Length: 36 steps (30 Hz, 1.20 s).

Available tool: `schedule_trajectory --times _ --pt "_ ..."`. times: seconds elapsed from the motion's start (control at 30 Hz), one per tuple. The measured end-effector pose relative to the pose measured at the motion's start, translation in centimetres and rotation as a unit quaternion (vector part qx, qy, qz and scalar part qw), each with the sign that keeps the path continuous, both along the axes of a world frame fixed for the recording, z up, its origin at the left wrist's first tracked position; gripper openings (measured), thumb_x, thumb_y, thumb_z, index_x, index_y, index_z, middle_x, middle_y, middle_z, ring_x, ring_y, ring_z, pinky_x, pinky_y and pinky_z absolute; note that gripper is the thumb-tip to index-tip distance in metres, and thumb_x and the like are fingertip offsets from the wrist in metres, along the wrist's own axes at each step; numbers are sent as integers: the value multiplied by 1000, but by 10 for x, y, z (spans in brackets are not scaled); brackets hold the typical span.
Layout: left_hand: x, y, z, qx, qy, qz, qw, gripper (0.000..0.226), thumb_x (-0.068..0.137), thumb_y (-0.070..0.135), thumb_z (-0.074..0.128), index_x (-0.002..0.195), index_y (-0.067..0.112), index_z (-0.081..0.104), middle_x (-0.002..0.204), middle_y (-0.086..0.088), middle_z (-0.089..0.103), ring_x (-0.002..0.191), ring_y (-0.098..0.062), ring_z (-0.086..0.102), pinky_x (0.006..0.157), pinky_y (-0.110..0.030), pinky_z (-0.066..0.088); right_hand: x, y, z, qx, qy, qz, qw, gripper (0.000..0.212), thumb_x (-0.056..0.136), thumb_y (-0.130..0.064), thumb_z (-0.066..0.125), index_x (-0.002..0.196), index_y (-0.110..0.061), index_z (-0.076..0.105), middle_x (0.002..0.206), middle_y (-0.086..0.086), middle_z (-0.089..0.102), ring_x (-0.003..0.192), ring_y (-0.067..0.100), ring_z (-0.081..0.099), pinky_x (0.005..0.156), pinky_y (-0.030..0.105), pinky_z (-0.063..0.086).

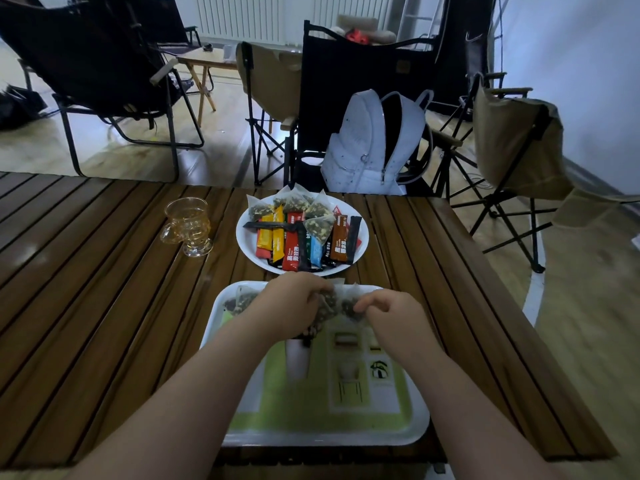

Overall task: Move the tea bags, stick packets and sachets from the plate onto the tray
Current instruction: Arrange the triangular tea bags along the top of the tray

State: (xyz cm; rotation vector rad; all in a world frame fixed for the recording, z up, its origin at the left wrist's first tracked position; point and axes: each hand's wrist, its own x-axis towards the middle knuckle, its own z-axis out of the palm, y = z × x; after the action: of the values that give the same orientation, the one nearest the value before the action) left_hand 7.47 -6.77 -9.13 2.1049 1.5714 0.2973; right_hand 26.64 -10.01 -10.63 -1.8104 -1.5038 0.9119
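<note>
Wooden table (104,306): one yellow glass cup (187,226) sits far left beyond the hands. One plate (247,245) of stick packets (291,247) lies just past them. Both the left hand (294,306) and right hand (391,317) pinch tea bags (341,299) above one tray (311,438). One white backpack (356,143) stands behind.

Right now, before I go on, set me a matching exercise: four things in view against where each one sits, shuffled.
Things
1. amber glass cup
2. stick packets
3. white backpack
4. held tea bags

Places
A. beyond the table, past its far edge
B. over the far end of the tray, pinched by left hand and right hand
C. on the table, left of the white plate
D. piled on the white plate

Pairs: 1-C, 2-D, 3-A, 4-B
</note>
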Motion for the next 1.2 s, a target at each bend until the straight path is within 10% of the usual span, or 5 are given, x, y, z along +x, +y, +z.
schedule_trajectory --times 0.4,0.6,0.77,0.87,1.2 --pt "-10 -3 17 43 -147 85 984 58 92 -7 42 138 25 56 140 -1 56 131 -23 51 103 -33 48 -6 6 14 19 6 -39 999 28 94 -4 51 92 -22 72 89 -4 67 72 8 60 50 14 41" --pt "-30 39 31 1 -235 203 951 48 97 5 39 136 27 57 104 -2 63 53 -10 51 38 -15 37 -27 59 49 110 -31 55 992 26 99 -15 54 111 -26 74 106 -8 67 88 5 62 73 15 49" --pt "-27 80 31 12 -146 112 983 45 96 7 44 136 20 60 140 4 54 121 -23 56 97 -36 53 -49 112 45 92 -97 89 987 36 96 -11 56 129 -20 68 150 2 48 134 22 48 98 22 36" --pt "-17 98 32 33 -99 65 992 39 95 13 51 128 21 68 155 1 44 144 -26 37 119 -42 32 -50 137 39 120 -5 -4 993 39 95 -6 57 131 -21 56 137 6 54 107 20 59 68 10 48" --pt "-6 93 5 41 -104 37 993 54 90 4 51 143 18 55 153 0 46 144 -24 34 119 -41 31 -55 164 41 47 76 -19 996 39 90 -2 48 115 -12 77 120 9 71 111 23 65 100 40 54"
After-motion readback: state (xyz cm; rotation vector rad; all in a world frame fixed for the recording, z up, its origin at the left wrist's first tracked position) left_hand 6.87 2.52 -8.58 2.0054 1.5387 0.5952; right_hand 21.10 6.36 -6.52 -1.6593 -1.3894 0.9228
